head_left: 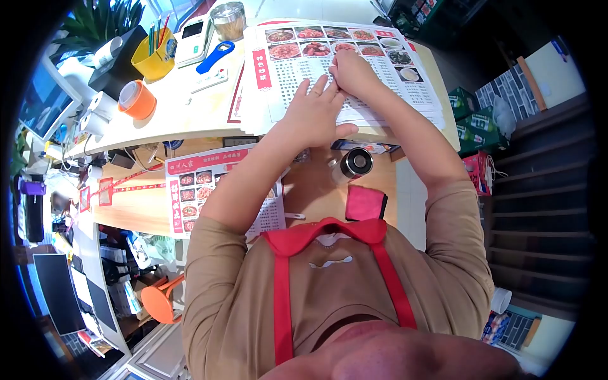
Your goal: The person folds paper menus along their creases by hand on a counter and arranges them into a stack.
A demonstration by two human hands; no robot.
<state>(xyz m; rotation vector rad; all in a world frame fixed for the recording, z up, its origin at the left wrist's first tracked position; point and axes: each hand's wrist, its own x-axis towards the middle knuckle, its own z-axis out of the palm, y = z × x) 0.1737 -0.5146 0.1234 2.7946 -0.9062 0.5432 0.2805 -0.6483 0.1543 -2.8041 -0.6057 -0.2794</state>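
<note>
My left hand (pixel 315 114) lies flat with fingers spread on a menu sheet (pixel 285 104), a ring on one finger. The sheet has rows of food photos and printed text and lies on a stack of similar sheets on the counter. My right hand (pixel 356 75) is closed on the same sheet, its curled fingers touching the left fingertips. What its fingers hold, if anything, is hidden.
Left on the counter are an orange cup (pixel 137 100), a yellow pen holder (pixel 155 57), a card terminal (pixel 193 39), a blue bottle opener (pixel 215 57) and a jar of toothpicks (pixel 228 22). Below are another menu (pixel 190 190), a flask (pixel 356 163) and a pink cloth (pixel 365 203).
</note>
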